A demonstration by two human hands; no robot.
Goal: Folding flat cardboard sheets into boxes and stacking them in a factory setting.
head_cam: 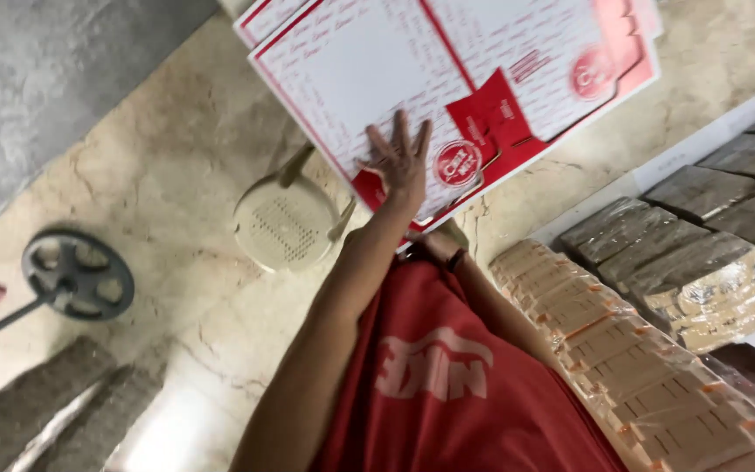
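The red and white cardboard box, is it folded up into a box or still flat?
Flat. The red and white cardboard box lies spread as an unfolded sheet, flaps out, with the left hand pressed open-palmed on it.

The left hand (401, 159) lies flat with its fingers (399, 131) spread, arm stretched out straight. The right hand is hidden; only its forearm and banded wrist show.

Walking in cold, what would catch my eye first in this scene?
First, the big flat white-and-red printed cardboard sheet at the top, with the person's left hand pressed open-fingered on it. Below it, a beige round plastic stool stands on the marble floor. Along the right edge lie plastic-wrapped bundles of brown flattened cardboard.
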